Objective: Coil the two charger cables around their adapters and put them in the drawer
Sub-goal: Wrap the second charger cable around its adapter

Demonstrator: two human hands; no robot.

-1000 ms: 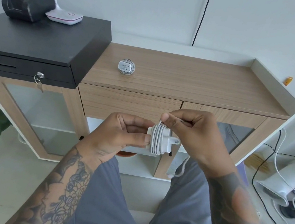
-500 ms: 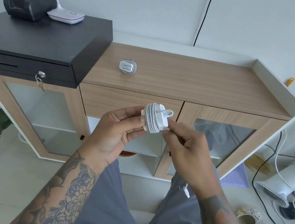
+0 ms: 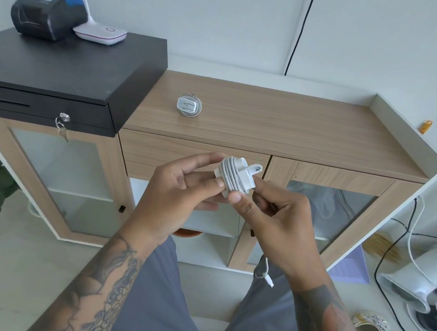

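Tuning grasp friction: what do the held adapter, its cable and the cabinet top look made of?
White square charger adapter gripped by both hands: likely hard moulded plastic, smooth, faint sheen. White cable coiled around it: probably soft rubbery sheath, matte, bends tightly in even turns. Light brown wooden cabinet top: wood-grain surface, possibly laminate, matte, uniform straight grain.

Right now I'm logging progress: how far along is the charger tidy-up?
One wrapped charger already lies on the cabinet top. The second adapter is in both hands, left hand and right hand, mostly coiled, its cable end hanging loose. Left: finish the wrap, open the shut drawer, put both in.
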